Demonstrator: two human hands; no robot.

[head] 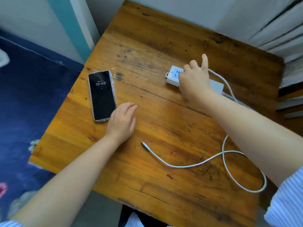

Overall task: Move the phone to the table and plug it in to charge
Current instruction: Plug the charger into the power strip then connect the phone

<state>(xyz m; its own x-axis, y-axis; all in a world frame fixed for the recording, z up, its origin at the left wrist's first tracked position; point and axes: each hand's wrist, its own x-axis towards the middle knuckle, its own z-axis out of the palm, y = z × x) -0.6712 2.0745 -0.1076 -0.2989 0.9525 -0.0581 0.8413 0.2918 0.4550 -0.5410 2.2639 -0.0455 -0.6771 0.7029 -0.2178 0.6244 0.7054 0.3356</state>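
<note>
the phone [102,95] lay face up near the left edge of the wooden table [164,38], screen dark but showing 15:49, in a clear case. the left hand [122,121] rested loosely open beside its lower corner, holding nothing. the right hand [194,81] covered the power strip [173,76], index finger raised; whether it held a plug was hidden. moving seemed done; next, the free cable tip [144,144] needed seating in the phone's port.

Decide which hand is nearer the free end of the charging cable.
Left. The left hand rests beside the phone, just above the cable tip; the right hand is farther, at the power strip.
</note>
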